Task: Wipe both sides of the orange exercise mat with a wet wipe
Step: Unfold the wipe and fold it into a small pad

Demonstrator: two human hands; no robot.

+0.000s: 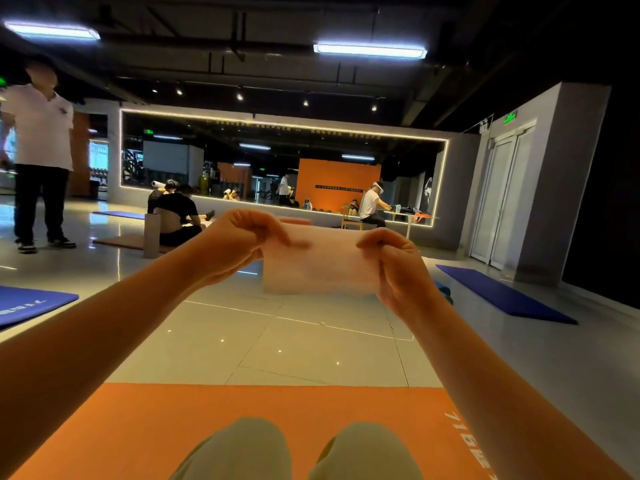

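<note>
The orange exercise mat (173,427) lies flat on the tiled floor (277,341) at the bottom of our view, with white lettering running along its right edge. Two knees in pale trousers (249,448) rest on its near part.

Above and beyond the mat's far edge we see the wet wipe (318,263), held up in the air and stretched into a flat white rectangle. It touches neither mat nor floor.

The left hand (232,247) pinches the wipe's upper left corner. Its fingers are curled in over the top edge, and the thumb sits behind the sheet, where we cannot make it out clearly. The right hand (398,268) pinches the upper right corner the same way, its fingers bent and closed over the edge while the rest of the hand runs down the wipe's right side. Both forearms reach forward from the lower corners of the view, and the wipe hangs taut between the two hands.

Further out, a blue mat (502,294) lies on the floor to the right, and another blue mat (24,303) lies at the left edge. A person in a black top (176,216) sits on the floor ahead of the left hand. A person in a white shirt and dark trousers (38,150) stands at the far left. A long wall mirror (277,157) framed by a strip of light spans the back wall, and a pale double door (498,199) stands at the right.
</note>
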